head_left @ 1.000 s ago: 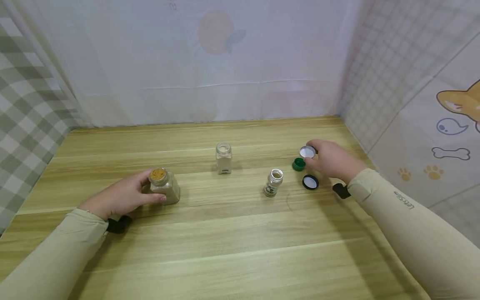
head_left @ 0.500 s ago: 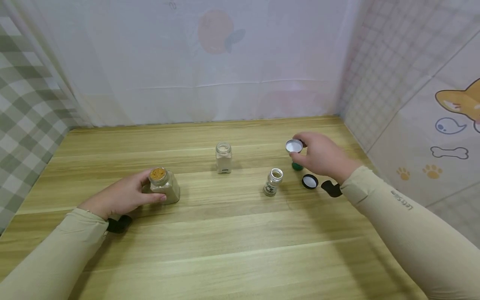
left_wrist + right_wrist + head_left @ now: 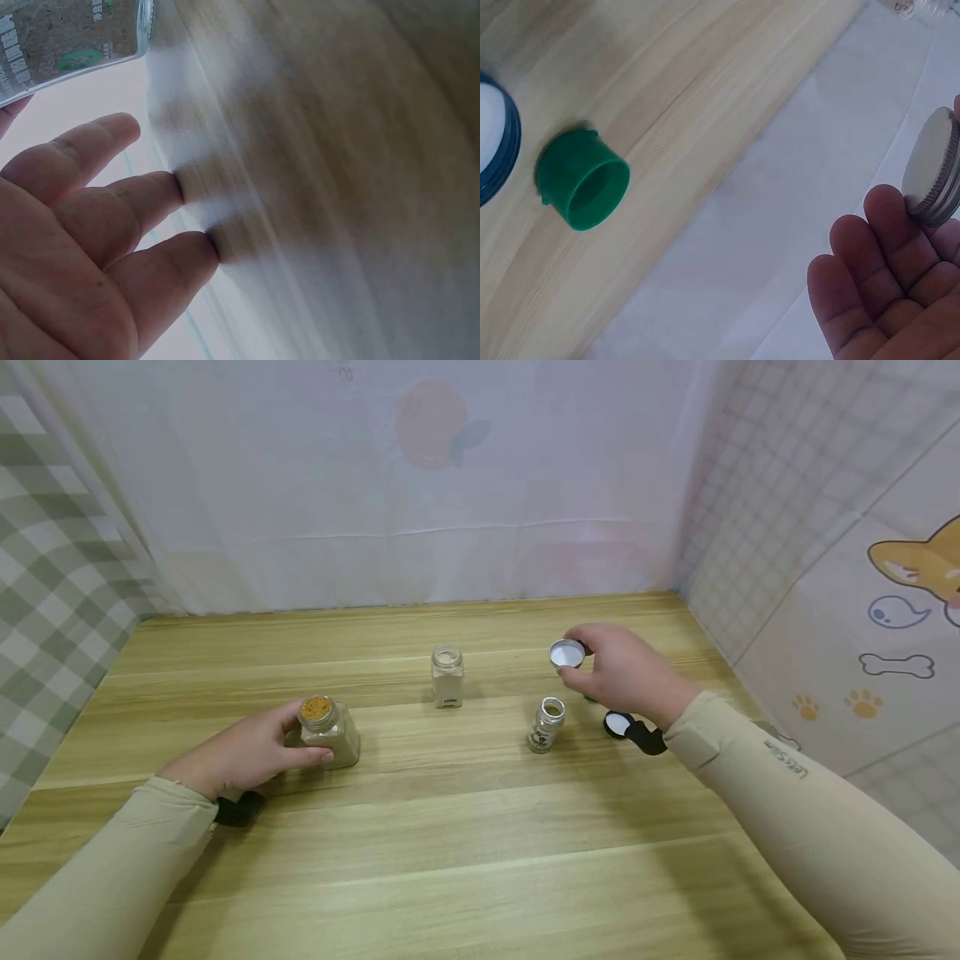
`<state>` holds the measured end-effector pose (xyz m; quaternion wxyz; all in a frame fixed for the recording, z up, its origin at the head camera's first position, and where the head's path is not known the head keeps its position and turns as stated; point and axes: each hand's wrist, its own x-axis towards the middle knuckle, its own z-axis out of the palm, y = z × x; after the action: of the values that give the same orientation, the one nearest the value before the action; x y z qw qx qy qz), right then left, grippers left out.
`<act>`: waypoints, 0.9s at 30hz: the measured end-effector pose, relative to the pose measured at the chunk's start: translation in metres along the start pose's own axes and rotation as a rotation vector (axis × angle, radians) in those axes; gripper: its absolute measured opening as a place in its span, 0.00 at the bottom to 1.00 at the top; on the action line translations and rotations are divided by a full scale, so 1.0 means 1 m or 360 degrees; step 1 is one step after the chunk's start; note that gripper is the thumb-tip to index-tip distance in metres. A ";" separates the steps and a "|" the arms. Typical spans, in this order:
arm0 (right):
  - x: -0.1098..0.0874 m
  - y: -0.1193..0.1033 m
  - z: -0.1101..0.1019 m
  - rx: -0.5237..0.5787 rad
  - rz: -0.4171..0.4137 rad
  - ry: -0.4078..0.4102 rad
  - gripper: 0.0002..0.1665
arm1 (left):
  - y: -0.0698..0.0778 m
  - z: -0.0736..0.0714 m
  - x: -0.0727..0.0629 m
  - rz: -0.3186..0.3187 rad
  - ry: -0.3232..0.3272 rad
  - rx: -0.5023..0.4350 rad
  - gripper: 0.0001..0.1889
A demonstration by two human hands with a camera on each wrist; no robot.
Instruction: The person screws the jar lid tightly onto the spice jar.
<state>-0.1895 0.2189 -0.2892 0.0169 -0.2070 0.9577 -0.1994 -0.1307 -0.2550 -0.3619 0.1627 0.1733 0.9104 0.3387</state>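
Note:
My left hand (image 3: 243, 750) grips a square glass spice jar (image 3: 342, 739), uncapped and filled to the mouth with orange-brown seasoning. In the left wrist view, the jar's printed side (image 3: 75, 45) shows at the upper left, and three fingertips meet the wooden table. Raised above the table on the right, my right hand (image 3: 628, 672) pinches a silver screw lid (image 3: 567, 654) by its edge, white inside towards the head camera. The right wrist view shows the lid's ridged rim and flat top. Below this hand is a green cap (image 3: 585, 180), mostly hidden in the head view.
A lidless square glass jar (image 3: 447, 678) with pale contents stands mid-table towards the back. A small open round jar (image 3: 547, 727) is in front of the right hand. A black lid (image 3: 617, 724) lies to its right, white inside up. Curtains border the wooden table (image 3: 450, 860).
My right hand has picked the silver lid up off the table beside the green cap and carried it left. The left hand and its jar have stayed put.

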 end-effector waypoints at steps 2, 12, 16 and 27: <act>0.001 -0.002 0.001 0.0006 -0.0008 -0.0006 0.14 | 0.000 0.000 0.000 -0.0004 0.0002 -0.0002 0.33; 0.004 -0.017 0.004 0.0046 -0.0044 -0.0008 0.14 | -0.001 0.001 0.000 -0.0004 0.0009 0.0003 0.34; 0.006 -0.022 0.006 0.0064 -0.0066 -0.0009 0.14 | -0.001 0.001 0.001 -0.0003 0.0008 0.0011 0.34; 0.009 -0.034 0.011 0.0106 -0.0163 -0.0002 0.12 | 0.000 0.001 0.000 0.0017 0.0013 0.0004 0.34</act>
<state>-0.1835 0.1822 -0.2859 0.0141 -0.2553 0.9386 -0.2315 -0.1303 -0.2544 -0.3624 0.1570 0.1769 0.9105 0.3390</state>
